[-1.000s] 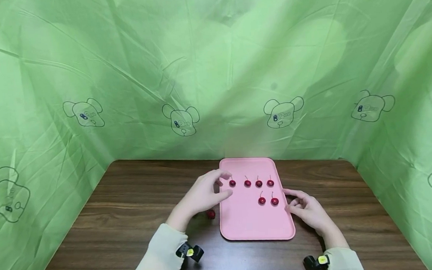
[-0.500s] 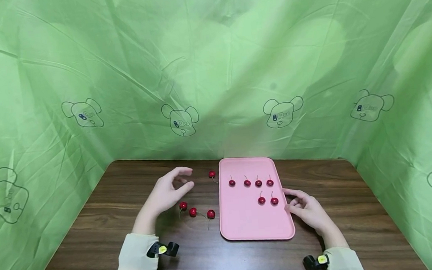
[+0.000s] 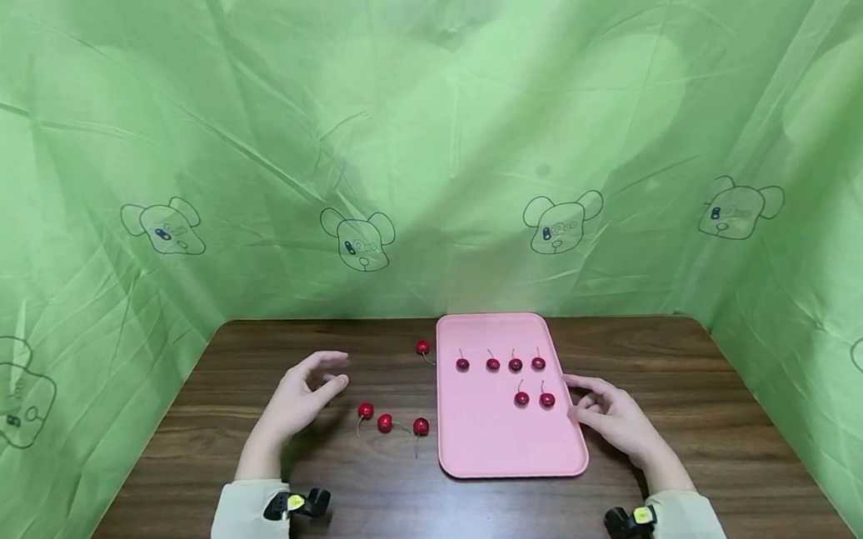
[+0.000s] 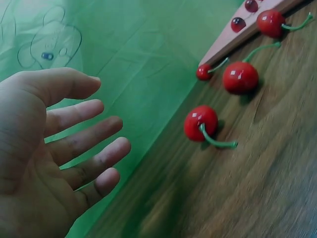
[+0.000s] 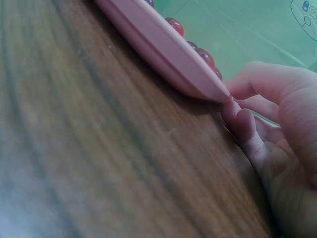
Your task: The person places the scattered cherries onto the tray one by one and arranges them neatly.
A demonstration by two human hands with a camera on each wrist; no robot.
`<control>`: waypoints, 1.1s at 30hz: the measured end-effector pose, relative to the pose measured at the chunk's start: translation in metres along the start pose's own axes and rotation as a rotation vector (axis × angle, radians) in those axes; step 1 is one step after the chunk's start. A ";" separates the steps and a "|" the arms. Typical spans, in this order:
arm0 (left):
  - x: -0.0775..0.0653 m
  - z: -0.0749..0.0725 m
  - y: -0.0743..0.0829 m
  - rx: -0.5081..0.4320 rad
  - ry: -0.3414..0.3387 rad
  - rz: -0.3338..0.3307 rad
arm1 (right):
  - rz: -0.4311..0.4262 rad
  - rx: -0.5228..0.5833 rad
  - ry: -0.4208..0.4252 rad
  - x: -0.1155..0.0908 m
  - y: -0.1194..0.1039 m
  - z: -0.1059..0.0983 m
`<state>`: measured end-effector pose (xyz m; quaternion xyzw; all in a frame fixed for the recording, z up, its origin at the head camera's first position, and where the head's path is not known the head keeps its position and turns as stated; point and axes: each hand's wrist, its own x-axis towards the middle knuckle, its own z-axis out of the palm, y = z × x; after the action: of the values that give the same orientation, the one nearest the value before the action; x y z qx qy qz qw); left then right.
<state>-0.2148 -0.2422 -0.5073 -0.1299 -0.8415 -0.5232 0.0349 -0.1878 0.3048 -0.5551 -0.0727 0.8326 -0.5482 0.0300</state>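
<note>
- From my end I see the left hand [image 3: 293, 398] released, its fingers loosely bent and spread above the left part of the wooden table [image 3: 380, 507].
- I have the right hand [image 3: 617, 423] at the right edge of the pink tray [image 3: 482, 450]; as far as the dim, blurred right wrist view lets me judge, thumb and fingers pinch the rim.
- I count six cherries [image 3: 492, 365] on the tray: four in a row across its far half, two nearer the person on the right, stems pointing away.
- I find four more on the table, left of the tray: a lone cherry [image 3: 423, 348] near its far left edge, and a loose line of three [image 3: 385, 423], well apart from the tray's near left corner.
- I see the tray lying flat, its far end by the green curtain [image 3: 422, 136] with its outlined animal faces [image 3: 362, 245].
- I see pale sleeves [image 3: 246, 525] on both arms.
</note>
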 end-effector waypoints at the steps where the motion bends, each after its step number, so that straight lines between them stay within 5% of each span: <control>1: -0.001 -0.001 -0.002 -0.008 -0.007 -0.006 | 0.001 -0.001 -0.003 0.000 0.000 0.000; 9: 0.000 0.000 -0.013 -0.069 -0.108 -0.045 | 0.000 -0.017 -0.001 0.000 0.000 -0.001; 24: 0.001 0.014 -0.019 -0.026 -0.348 -0.087 | -0.010 -0.007 -0.002 -0.001 0.001 -0.001; 33: 0.000 0.013 -0.026 0.002 -0.382 -0.081 | -0.008 -0.013 -0.007 -0.001 0.001 -0.001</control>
<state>-0.2205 -0.2409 -0.5357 -0.1930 -0.8379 -0.4891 -0.1465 -0.1875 0.3063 -0.5554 -0.0779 0.8359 -0.5425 0.0302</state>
